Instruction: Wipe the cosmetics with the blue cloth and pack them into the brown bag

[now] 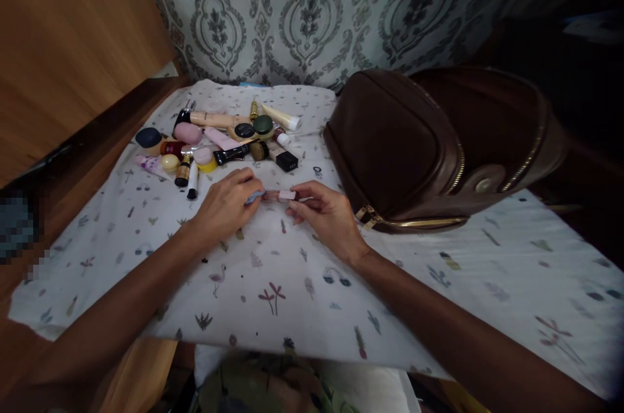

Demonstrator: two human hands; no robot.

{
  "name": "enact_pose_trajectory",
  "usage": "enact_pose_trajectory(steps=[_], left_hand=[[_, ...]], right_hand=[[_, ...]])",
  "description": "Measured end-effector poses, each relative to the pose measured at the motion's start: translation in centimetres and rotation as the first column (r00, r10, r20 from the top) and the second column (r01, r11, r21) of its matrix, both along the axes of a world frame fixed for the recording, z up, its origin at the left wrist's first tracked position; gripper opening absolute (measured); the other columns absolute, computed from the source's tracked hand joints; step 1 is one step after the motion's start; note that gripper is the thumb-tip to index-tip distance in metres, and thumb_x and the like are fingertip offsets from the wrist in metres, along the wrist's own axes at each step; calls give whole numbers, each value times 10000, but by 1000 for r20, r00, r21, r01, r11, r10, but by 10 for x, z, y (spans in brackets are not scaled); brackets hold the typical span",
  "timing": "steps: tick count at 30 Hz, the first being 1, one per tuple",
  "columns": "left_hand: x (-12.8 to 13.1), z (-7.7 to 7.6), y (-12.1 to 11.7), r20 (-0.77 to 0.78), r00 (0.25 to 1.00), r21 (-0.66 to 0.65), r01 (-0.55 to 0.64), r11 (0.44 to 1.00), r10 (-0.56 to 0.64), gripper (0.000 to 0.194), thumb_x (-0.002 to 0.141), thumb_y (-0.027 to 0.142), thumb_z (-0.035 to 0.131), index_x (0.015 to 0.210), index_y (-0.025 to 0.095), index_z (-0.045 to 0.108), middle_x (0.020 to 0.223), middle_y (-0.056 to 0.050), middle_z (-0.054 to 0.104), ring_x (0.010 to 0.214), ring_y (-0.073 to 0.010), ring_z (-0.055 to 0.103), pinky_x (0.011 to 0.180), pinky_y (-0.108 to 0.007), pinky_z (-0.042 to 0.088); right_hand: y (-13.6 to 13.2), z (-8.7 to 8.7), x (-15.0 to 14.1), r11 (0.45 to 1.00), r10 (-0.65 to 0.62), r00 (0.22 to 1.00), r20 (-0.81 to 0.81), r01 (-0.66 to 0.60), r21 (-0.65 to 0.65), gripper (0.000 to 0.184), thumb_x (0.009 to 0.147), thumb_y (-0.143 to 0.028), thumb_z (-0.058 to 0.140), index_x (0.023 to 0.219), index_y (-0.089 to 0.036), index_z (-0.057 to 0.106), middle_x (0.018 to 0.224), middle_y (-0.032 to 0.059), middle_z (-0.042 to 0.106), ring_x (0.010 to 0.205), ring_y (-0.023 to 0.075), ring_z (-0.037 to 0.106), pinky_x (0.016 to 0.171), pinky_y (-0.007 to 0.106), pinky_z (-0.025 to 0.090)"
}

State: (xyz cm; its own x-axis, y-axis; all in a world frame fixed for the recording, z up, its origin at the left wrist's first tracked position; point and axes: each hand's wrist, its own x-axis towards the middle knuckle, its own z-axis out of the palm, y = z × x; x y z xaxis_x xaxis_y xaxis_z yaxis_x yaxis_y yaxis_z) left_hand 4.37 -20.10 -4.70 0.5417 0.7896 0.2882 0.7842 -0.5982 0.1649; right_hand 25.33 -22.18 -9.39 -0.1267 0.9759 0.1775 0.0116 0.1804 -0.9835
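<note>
My right hand (329, 214) pinches one end of a small clear pinkish tube (279, 195) that looks like a lip gloss, held level above the cloth. At its other end is my left hand (229, 201), fingers curled round a small blue cloth (254, 196) that meets the tube. How far the tube reaches into the blue cloth is hidden by my fingers. Just beyond my left hand lies a cluster of cosmetics, with a black-capped white tube (193, 180), a black tube (233, 154) and a box-like bottle with a black cap (284, 158) nearest.
A large brown leather bag (390, 146) with gold zips stands right of my hands. Printed white fabric (302, 302) covers the table. Behind it is a patterned wall (312, 16); a wooden panel (82, 42) rises at the left.
</note>
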Motion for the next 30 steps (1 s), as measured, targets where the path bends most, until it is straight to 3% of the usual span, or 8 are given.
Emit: enact_pose_trajectory(steps=[6,12,16,19,22,25,30], left_hand=[[-1,1,1,-8,1000,6,11,1000,-11,154,896,178,526,910,183,679,951,-62,637,901,-222,616,726,-336,515],[-3,0,2,-30,997,58,-63,996,64,158,886,156,517,838,172,667,922,-73,630,903,-243,615,734,-357,517],[5,-1,-6,132,989,183,49,982,-74,167,927,167,501,922,164,667,973,-84,636,920,-219,610,800,-359,532],[13,-2,-14,143,969,240,161,957,-199,166,957,174,494,939,175,659,985,-83,643,924,-201,597,814,-344,529],[13,-5,-14,77,975,213,189,959,-209,180,963,172,483,930,187,659,983,-79,646,927,-200,590,789,-329,524],[6,-5,-6,30,989,153,136,979,-142,174,943,177,494,917,186,666,962,-72,637,921,-205,601,750,-316,516],[-8,5,5,-66,997,14,34,999,-33,161,883,155,510,851,192,663,900,-50,625,870,-214,615,705,-323,491]], right_hand=[[4,1,1,999,-7,999,-35,5,-54,382,708,-504,808,839,-176,662,719,18,682,621,158,675,573,295,591],[3,-2,1,996,-57,996,63,52,79,239,752,-331,759,931,-187,692,890,43,722,782,164,677,723,317,579],[-1,0,1,986,-68,988,136,45,164,264,781,-267,711,1035,-205,679,970,48,727,843,171,686,768,326,580],[-5,1,0,978,-64,975,211,20,207,264,809,-265,694,1067,-212,681,987,49,726,818,169,685,765,324,592],[-6,1,0,968,-77,967,242,15,251,223,830,-272,688,1045,-212,698,997,58,715,799,171,685,768,335,605],[-5,1,1,961,-75,975,208,15,277,147,846,-305,695,953,-208,718,1009,69,686,818,173,686,803,346,613],[-5,0,1,988,-39,987,156,15,152,261,833,-414,721,977,-197,708,990,70,686,740,158,678,660,309,611]])
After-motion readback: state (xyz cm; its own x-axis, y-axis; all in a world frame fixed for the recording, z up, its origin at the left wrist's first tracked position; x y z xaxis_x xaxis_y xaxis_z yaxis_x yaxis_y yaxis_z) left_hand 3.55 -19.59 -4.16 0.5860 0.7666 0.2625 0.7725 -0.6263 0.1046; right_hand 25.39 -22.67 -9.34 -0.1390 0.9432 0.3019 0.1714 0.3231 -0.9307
